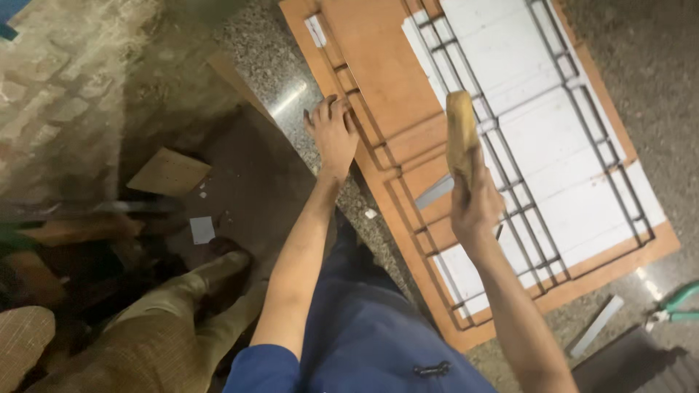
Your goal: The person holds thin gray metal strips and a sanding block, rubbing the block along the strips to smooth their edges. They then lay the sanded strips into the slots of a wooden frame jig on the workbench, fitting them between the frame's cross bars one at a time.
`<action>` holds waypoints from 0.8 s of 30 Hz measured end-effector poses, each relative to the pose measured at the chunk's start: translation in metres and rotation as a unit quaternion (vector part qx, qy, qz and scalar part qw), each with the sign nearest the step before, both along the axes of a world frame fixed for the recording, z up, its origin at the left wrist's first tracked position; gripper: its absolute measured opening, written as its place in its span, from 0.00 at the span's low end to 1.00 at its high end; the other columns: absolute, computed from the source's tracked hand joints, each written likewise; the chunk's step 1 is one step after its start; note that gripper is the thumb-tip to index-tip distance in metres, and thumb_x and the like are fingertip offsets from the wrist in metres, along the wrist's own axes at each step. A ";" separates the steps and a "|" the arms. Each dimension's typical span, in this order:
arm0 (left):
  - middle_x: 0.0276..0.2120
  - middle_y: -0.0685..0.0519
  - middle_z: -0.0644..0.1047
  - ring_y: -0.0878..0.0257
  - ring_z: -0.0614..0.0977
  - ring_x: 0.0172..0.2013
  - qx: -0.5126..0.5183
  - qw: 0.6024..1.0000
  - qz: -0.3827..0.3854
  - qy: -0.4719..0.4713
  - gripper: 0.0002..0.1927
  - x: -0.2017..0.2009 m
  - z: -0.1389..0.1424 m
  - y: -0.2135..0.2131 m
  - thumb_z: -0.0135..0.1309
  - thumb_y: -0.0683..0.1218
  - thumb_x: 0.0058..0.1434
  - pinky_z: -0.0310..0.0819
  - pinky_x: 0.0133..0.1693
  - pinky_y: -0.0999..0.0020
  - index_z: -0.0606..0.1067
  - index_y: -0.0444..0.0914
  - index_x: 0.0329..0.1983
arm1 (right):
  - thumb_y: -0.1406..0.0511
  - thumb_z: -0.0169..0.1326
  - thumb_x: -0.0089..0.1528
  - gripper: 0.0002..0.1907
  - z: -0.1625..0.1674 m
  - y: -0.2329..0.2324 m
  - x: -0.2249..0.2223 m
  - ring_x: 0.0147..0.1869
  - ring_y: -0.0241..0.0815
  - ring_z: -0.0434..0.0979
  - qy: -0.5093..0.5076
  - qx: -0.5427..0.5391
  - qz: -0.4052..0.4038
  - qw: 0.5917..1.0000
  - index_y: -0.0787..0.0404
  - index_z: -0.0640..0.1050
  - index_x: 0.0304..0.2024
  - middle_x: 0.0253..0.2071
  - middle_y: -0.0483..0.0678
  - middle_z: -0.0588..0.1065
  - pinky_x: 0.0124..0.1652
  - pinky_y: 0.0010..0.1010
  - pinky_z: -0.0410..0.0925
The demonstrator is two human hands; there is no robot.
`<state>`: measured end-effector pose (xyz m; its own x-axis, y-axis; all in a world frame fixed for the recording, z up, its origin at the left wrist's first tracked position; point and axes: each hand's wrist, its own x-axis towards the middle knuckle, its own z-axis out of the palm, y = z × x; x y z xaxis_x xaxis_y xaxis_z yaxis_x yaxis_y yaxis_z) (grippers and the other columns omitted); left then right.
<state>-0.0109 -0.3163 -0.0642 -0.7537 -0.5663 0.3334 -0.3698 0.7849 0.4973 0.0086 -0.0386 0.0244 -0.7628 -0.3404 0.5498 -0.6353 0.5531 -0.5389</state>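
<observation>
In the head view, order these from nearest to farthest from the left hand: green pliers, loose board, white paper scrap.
From the left hand:
1. White paper scrap, on the floor, lower left.
2. Loose board, farther left; close to the scrap's distance.
3. Green pliers, far right edge.

Sleeve: short, blue, ending above the left elbow [263,367]
Forearms: both bare, no watch or bands
Trousers: dark blue cloth [364,327]
Fastening: small black clasp on the blue garment's front [432,370]

Your left hand [333,135] is pressing flat on the wooden panel [386,69] lying on the floor [641,44]. Your right hand [477,204] is gripping a wooden handle [461,135] above it.
</observation>
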 end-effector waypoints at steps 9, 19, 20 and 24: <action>0.53 0.52 0.77 0.54 0.76 0.58 0.033 0.987 -0.105 0.118 0.10 0.001 0.014 0.013 0.56 0.42 0.64 0.53 0.68 0.39 0.78 0.41 0.48 | 0.62 0.49 0.73 0.25 0.011 0.000 0.001 0.28 0.55 0.78 -0.105 0.107 -0.033 0.988 0.56 0.65 0.73 0.37 0.58 0.79 0.27 0.45 0.67; 0.48 0.50 0.79 0.54 0.77 0.55 0.028 0.982 -0.155 0.101 0.09 -0.006 0.038 0.011 0.55 0.39 0.61 0.53 0.66 0.38 0.78 0.39 0.44 | 0.63 0.48 0.74 0.26 0.022 0.000 0.008 0.35 0.52 0.83 -0.087 0.053 0.035 0.994 0.52 0.63 0.74 0.45 0.57 0.82 0.31 0.39 0.73; 0.47 0.51 0.79 0.54 0.78 0.55 0.045 0.982 -0.155 0.095 0.08 -0.005 0.038 0.012 0.55 0.39 0.61 0.54 0.67 0.39 0.78 0.39 0.44 | 0.64 0.47 0.74 0.24 0.021 -0.002 0.007 0.32 0.51 0.82 -0.068 0.035 0.026 0.997 0.53 0.63 0.73 0.45 0.57 0.82 0.28 0.38 0.72; 0.44 0.52 0.80 0.51 0.78 0.53 0.048 0.977 -0.165 0.122 0.06 -0.011 0.033 0.018 0.56 0.40 0.62 0.58 0.66 0.43 0.78 0.40 0.43 | 0.60 0.52 0.72 0.31 0.020 -0.003 0.001 0.33 0.61 0.81 -0.299 0.373 0.017 0.878 0.47 0.62 0.76 0.31 0.62 0.80 0.36 0.48 0.71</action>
